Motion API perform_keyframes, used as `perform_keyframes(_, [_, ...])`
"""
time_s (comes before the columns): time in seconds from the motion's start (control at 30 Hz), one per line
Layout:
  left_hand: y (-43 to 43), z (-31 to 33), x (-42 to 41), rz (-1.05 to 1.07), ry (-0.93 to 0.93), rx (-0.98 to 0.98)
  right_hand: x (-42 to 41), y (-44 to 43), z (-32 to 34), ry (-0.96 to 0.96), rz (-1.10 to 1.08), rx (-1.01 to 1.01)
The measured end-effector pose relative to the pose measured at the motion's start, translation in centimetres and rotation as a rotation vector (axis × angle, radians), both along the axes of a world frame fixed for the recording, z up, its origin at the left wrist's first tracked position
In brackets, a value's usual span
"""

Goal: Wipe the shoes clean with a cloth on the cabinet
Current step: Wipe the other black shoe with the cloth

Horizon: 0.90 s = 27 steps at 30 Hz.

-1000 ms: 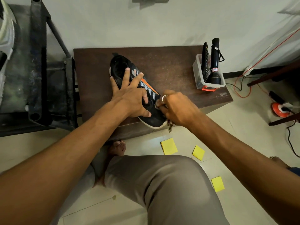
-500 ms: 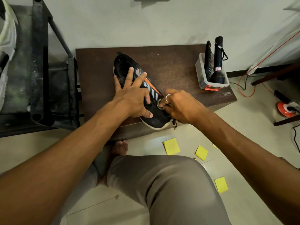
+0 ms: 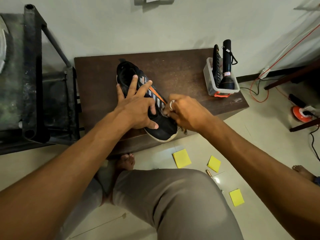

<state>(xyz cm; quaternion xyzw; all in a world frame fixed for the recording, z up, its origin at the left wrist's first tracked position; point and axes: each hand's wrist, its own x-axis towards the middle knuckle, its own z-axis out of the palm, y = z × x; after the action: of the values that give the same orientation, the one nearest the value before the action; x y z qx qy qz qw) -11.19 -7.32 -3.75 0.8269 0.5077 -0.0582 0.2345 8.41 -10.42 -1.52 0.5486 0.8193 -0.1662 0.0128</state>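
While the left hand (image 3: 138,108) lies spread over the shoe (image 3: 152,104) on the cabinet (image 3: 181,71) — steadying it — the right hand (image 3: 187,115) bunches a cloth (image 3: 182,129) against the toe side beside those fingers.

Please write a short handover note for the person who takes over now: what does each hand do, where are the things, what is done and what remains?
Left hand: spread flat over the black shoe, pressing it down on the cabinet.
Right hand: closed on a small dark cloth, mostly hidden, at the shoe's right side near the toe.
Shoe: lies diagonally, its toe over the cabinet's front edge.
Done: cannot tell how much is clean.
Left: finish wiping this shoe; no second shoe is in view on the cabinet.
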Motion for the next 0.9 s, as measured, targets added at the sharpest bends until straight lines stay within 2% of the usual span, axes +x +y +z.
perform_keyframes(0.1, [-0.1,-0.1,0.0,-0.017,-0.003,0.002,0.6,-1.0,-0.3,-0.007,0.009,-0.047])
perform_keyframes(0.27, [0.0,0.2,0.0,-0.023,0.014,0.001,-1.6,1.8,-0.9,-0.009,0.035,0.170])
perform_keyframes(0.4, [0.1,0.1,0.1,-0.023,0.018,-0.002,-2.2,3.1,-0.9,0.019,0.027,0.214])
perform_keyframes(0.5, [0.0,0.2,0.0,-0.002,-0.017,-0.011,-1.1,1.6,-1.1,0.042,-0.063,0.110])
perform_keyframes(0.6, [0.0,0.2,-0.1,-0.005,-0.039,-0.030,0.1,-1.0,-1.0,0.033,-0.145,-0.101])
perform_keyframes(0.73, [0.6,0.4,-0.5,-0.001,-0.092,-0.117,-0.2,-3.2,1.5,0.040,-0.023,-0.315])
perform_keyframes(0.83, [0.9,0.7,-0.6,-0.006,-0.075,-0.147,-2.0,-2.5,2.0,0.224,0.016,-0.292])
perform_keyframes(0.9, [0.9,0.8,-0.5,-0.010,-0.058,-0.134,-3.2,-2.4,1.0,0.270,0.050,-0.219])
